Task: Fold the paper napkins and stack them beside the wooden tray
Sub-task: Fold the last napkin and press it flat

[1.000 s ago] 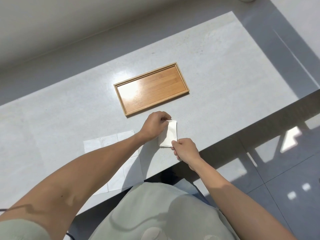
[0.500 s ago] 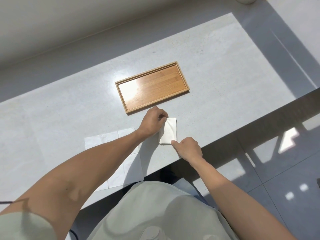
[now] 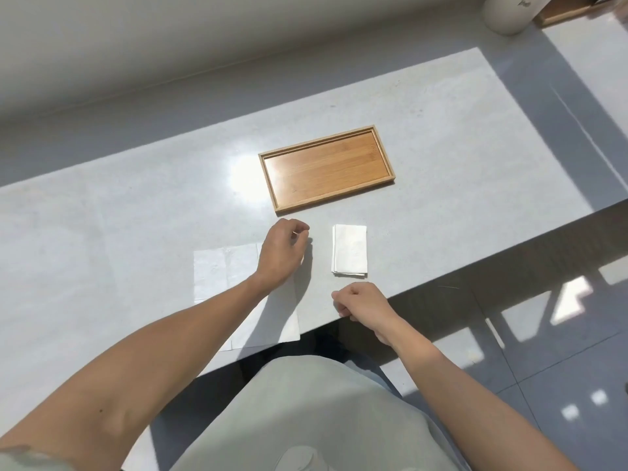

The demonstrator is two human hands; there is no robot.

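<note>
A small folded white napkin (image 3: 350, 254) lies on the grey counter just in front of the wooden tray (image 3: 326, 168), with no hand on it. To its left my left hand (image 3: 282, 253) hovers over the top right corner of a flat unfolded napkin (image 3: 224, 277), its fingers loosely curled and holding nothing. My right hand (image 3: 360, 300) sits at the counter's front edge below the folded napkin, fingers curled into a fist, holding nothing. My left forearm hides part of the flat napkin.
The counter (image 3: 136, 215) ends in a front edge that runs diagonally up to the right, with tiled floor (image 3: 543, 334) beyond. A white cylindrical container (image 3: 506, 11) stands at the far right corner. A wall runs along the back.
Both hands have let go of the folded napkin. My left hand moved left over the flat napkin and my right hand drew back toward the counter edge.
</note>
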